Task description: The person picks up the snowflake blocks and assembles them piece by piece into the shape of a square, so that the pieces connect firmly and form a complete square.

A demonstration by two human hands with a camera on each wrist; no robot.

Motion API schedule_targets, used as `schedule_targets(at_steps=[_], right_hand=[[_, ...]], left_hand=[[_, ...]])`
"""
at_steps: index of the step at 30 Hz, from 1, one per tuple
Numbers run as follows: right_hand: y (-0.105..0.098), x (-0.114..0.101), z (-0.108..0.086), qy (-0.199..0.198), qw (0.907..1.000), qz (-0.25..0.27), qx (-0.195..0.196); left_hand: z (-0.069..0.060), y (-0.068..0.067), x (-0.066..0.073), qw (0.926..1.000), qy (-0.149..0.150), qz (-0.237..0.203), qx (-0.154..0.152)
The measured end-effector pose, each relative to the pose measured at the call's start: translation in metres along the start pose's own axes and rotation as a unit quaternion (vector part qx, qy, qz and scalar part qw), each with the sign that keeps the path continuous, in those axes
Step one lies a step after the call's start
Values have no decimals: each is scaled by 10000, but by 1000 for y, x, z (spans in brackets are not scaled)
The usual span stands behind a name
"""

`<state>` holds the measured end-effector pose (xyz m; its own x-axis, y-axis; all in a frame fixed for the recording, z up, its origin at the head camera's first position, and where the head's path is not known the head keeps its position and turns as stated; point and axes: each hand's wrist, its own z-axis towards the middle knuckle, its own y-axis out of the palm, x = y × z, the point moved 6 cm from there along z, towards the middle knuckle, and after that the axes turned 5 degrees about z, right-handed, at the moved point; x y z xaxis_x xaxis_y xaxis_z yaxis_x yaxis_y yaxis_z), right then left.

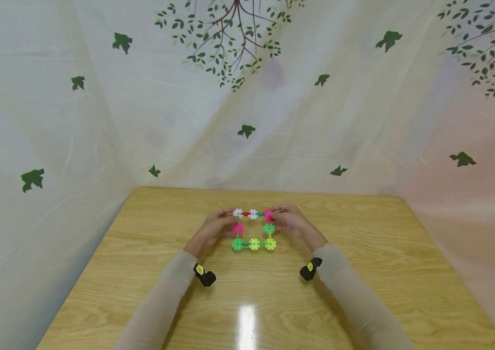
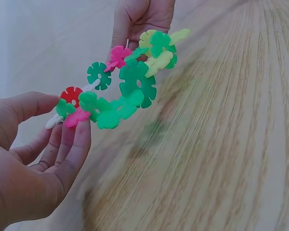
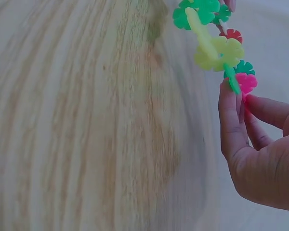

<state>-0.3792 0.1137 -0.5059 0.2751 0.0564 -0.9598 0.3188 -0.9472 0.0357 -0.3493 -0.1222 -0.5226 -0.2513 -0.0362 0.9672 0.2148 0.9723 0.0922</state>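
A square frame of interlocking plastic snowflake discs (image 1: 254, 244) is held above the table between both hands. White, red and pink discs run along its far side, green and yellow ones along the near side. My left hand (image 1: 216, 228) pinches the far left corner; in the left wrist view, thumb and fingers close around a white disc (image 2: 53, 121) and a pink disc (image 2: 77, 117). At the far right corner my right hand (image 1: 293, 222) pinches a pink disc (image 3: 245, 83), seen in the right wrist view beside a green disc (image 3: 231, 79).
The wooden table (image 1: 252, 287) extends around both forearms, with a bright light reflection near its front. Behind it hangs a pale curtain (image 1: 247, 155) printed with leaves and branches. Black wrist cameras (image 1: 205, 276) sit on both sleeves.
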Motion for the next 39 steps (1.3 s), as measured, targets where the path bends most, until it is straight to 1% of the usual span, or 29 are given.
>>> schedule_targets(at_steps=[7, 13, 19, 25, 29, 33, 39], right_hand=[[-2, 1, 5, -63, 9998, 89, 156], [-4, 3, 10, -155, 9995, 105, 242], [-5, 6, 14, -185, 9994, 104, 266], [-6, 8, 16, -89, 9991, 208, 357], [-5, 8, 18, -99, 9987, 342, 362], [-5, 9, 20, -159, 9979, 525, 341], [-5, 11, 22, -205, 9978, 526, 348]], left_hand=[[7, 1, -3, 9998, 7, -63, 212], [13, -1, -6, 9990, 76, -146, 408], [14, -1, -7, 9979, 98, -249, 593], [14, -1, -6, 9966, 189, -276, 757], [16, -1, -6, 9959, 203, -338, 816], [17, -1, -5, 9956, 203, -304, 862], [18, -2, -4, 9949, 236, -208, 958]])
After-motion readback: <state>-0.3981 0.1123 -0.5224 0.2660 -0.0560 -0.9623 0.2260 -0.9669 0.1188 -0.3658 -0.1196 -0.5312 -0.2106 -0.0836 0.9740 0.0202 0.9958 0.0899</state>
